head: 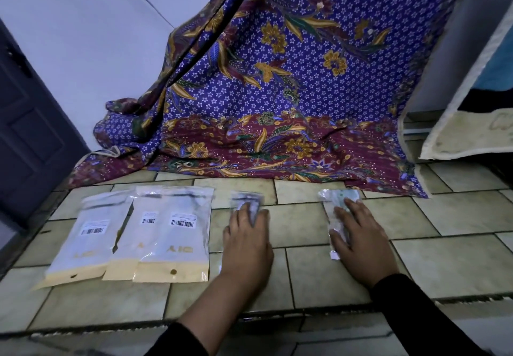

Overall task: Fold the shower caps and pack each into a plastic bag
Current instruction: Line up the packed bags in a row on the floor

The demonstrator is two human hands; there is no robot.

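Three plastic bags in a row: left bag [86,239], middle bag [138,233], right bag [180,233]. Three barcode labels [181,223], one to each bag. Two punched hanging holes visible, on the left and right bags only. Two folded shower caps: left cap [247,198], right cap [337,197]. Two hands, left hand [248,247] and right hand [361,241], one flat on each cap. One patterned cloth [277,91]. One dark door [27,133].

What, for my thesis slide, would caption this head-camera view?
Left hand presses the left shower cap, right hand the right shower cap, on a tiled floor beside three plastic bags.
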